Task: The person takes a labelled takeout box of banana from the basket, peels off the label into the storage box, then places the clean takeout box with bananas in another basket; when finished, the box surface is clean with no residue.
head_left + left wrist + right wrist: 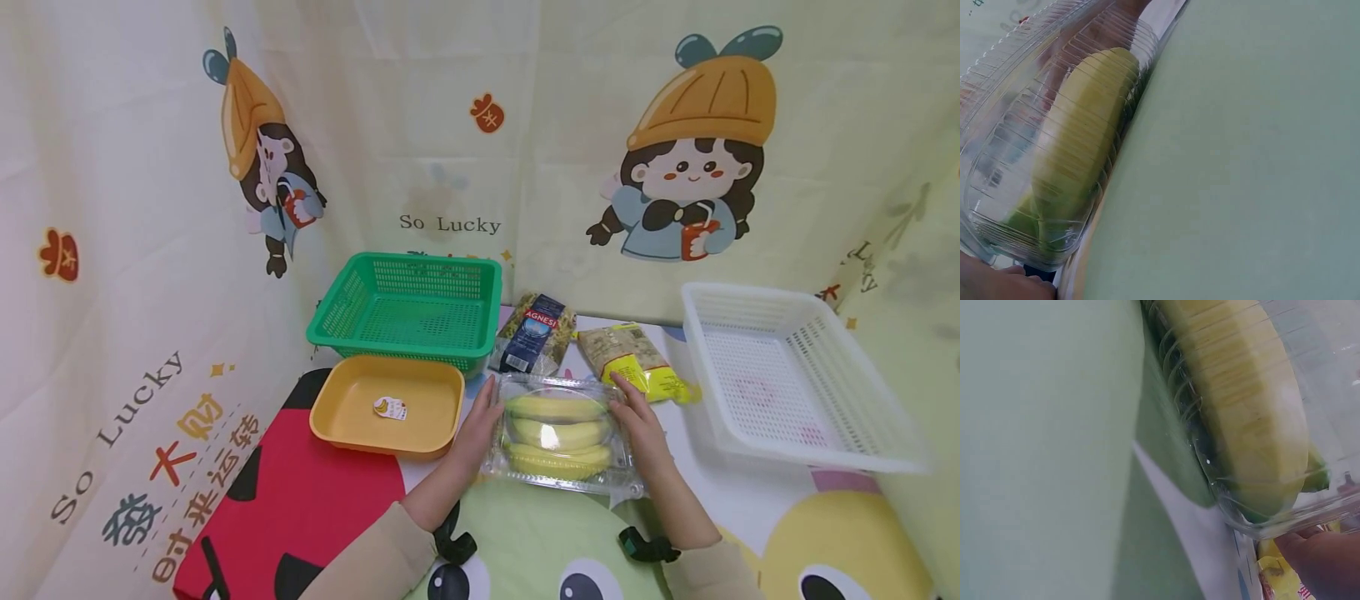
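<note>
Both hands grip a clear plastic clamshell of bananas (558,437) from opposite ends — the left hand (477,430) curled round its left edge, the right hand (639,427) curled round its right edge, fingers wrapped over the rim. The clamshell sits on the tabletop (757,492) near the front edge, about midway across, and three yellow bananas show through its ribbed lid. The wrist views show the box close up, a banana (1079,144) pressed against the clear wall, with the base seemingly touching or just above the printed cloth; I cannot tell which.

To the left, just beside the clamshell, lies a shallow yellow tray (390,407) with a small banana sticker inside. Behind that tray stands a green basket (408,308). Toward the back edge lie a dark pasta packet (534,332) and a yellow-green packet (633,360). A white basket (787,375) stands at the right edge.

By my judgement, the step in hand is the two-handed grasp. A next move would call for an even lift — level, with steady pressure from both sides, since the thin shell could flex or pop open.
</note>
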A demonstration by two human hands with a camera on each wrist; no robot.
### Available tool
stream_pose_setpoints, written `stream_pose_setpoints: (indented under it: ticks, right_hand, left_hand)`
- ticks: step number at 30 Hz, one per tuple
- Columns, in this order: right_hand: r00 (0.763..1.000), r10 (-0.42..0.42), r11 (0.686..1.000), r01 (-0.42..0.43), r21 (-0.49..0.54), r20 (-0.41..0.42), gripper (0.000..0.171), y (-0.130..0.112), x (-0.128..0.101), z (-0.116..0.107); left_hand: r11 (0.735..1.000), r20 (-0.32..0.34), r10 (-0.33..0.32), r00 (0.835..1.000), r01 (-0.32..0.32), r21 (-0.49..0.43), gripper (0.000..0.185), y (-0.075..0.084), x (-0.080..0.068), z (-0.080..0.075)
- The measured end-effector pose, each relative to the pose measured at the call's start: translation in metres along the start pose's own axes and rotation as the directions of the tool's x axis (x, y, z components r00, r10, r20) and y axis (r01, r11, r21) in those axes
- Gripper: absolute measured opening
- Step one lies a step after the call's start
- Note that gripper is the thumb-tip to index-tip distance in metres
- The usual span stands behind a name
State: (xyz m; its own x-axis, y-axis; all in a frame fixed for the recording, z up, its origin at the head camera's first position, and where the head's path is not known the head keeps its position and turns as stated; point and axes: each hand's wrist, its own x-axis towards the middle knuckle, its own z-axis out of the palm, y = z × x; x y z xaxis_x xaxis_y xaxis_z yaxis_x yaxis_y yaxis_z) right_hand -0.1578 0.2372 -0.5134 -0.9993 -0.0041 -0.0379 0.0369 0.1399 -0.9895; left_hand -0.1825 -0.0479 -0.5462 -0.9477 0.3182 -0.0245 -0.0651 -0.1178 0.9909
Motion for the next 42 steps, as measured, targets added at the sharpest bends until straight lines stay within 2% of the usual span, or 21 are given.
stream_pose_setpoints:
  ticks: [14, 20, 23, 28, 32, 37, 42]
  right_hand:
    - [0.999, 0.002, 1.0, -0.001, 0.03, -0.034, 0.052, -0.008, -0.004, 0.003]
    - [0.998, 0.004, 1.0, -0.003, 0.002, -0.067, 0.05, -0.017, -0.006, 0.002]
    - [0.998, -0.007, 1.0, 0.008, 0.0, -0.069, 0.05, -0.026, -0.009, 0.002]
    - [0.998, -0.043, 0.999, 0.044, 0.025, -0.055, 0.05, -0.043, -0.006, 0.003]
    - [0.996, -0.07, 0.996, 0.073, 0.046, -0.059, 0.049, -0.059, 0.0, 0.005]
    - [0.997, -0.063, 0.998, 0.062, -0.021, -0.044, 0.053, -0.078, 0.006, 0.005]
    - [0.997, -0.078, 0.994, 0.079, -0.073, 0.015, 0.058, -0.091, 0.006, 0.007]
  left_hand:
    - [1.0, -0.025, -0.015, 1.0, 0.016, 0.009, 0.067, 0.008, -0.004, 0.005]
    - [1.0, -0.031, -0.022, 0.999, 0.023, 0.014, 0.072, 0.017, -0.008, 0.009]
    - [1.0, -0.026, 0.004, 1.0, -0.004, 0.008, 0.074, 0.026, -0.01, 0.009]
    - [0.997, -0.013, 0.069, 0.998, -0.068, 0.022, 0.074, 0.05, -0.011, 0.008]
    - [0.997, -0.041, 0.064, 0.997, -0.062, 0.056, 0.072, 0.068, -0.008, 0.004]
    - [0.993, -0.105, 0.055, 0.993, -0.043, 0.107, 0.068, 0.088, -0.005, -0.005]
    - [0.996, -0.135, 0.057, 0.989, -0.048, 0.073, 0.067, 0.106, -0.002, -0.02]
